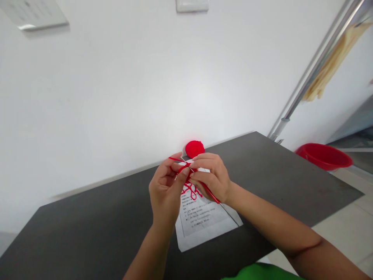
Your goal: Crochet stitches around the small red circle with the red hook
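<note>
Between the thumb and fingers of my left hand (166, 184) is a small piece of red yarn work (188, 171), and a strand of the yarn crosses the index finger. My right hand (214, 177) is closed around a thin metal needle (230, 216) with a red section. Its upper end meets the yarn at my left fingertips. Whether that tip is hooked is too small to tell. Loose red yarn loops (192, 191) hang below the fingers, over a printed sheet (198, 233). Just behind my hands, by the wall, sits a red yarn ball (194, 149).
The dark tabletop (101, 229) runs along a white wall (116, 97). Right of it, a red basin (323, 155) stands low beside a metal pole (317, 64). Pale yellow gloves (335, 62) hang at the upper right.
</note>
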### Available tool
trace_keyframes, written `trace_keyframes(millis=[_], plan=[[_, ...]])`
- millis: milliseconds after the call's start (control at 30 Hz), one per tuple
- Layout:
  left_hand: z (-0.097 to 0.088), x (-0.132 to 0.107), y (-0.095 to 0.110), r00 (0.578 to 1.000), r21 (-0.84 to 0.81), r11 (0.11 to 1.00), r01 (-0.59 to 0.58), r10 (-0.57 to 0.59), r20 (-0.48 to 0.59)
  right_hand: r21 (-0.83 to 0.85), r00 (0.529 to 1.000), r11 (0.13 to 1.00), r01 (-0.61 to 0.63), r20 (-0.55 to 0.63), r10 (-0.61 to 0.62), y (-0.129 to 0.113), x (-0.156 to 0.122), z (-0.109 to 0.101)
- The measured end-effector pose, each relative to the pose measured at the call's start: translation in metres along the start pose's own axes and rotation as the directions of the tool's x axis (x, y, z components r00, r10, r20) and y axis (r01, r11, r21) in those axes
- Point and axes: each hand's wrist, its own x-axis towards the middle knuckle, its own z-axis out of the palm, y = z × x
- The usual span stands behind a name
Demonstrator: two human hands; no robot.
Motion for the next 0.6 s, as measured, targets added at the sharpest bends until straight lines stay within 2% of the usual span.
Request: trace_keyframes(millis=[100,167,267,333,433,600], plan=[[-0.008,0.003,0.002,0.996,0.237,0.967,-0.093,0.092,0.014,-0.024,0.998,0.999,-0.037,0.042,0.038,-0.004,0.005,-0.001],[-0.016,0.010,0.005,0.990,0.349,0.926,-0.142,0.126,0.068,0.059,0.990,0.991,-0.119,0.083,0.114,-0.008,0.012,-0.006],[-0.026,0.018,0.011,0.980,0.488,0.850,-0.199,0.160,0.121,0.222,0.941,0.924,-0.312,0.204,0.269,-0.013,0.021,-0.016],[-0.030,0.022,0.015,0.967,0.566,0.785,-0.251,0.184,0.174,0.243,0.909,0.892,-0.380,0.275,0.312,-0.014,0.025,-0.024],[-0.031,0.024,0.016,0.946,0.593,0.741,-0.315,0.192,0.261,0.236,0.873,0.871,-0.431,0.355,0.335,-0.014,0.028,-0.034],[-0.036,0.026,0.009,0.922,0.501,0.800,-0.329,0.157,0.354,0.252,0.745,0.726,-0.640,0.436,0.505,-0.012,0.033,-0.046]])
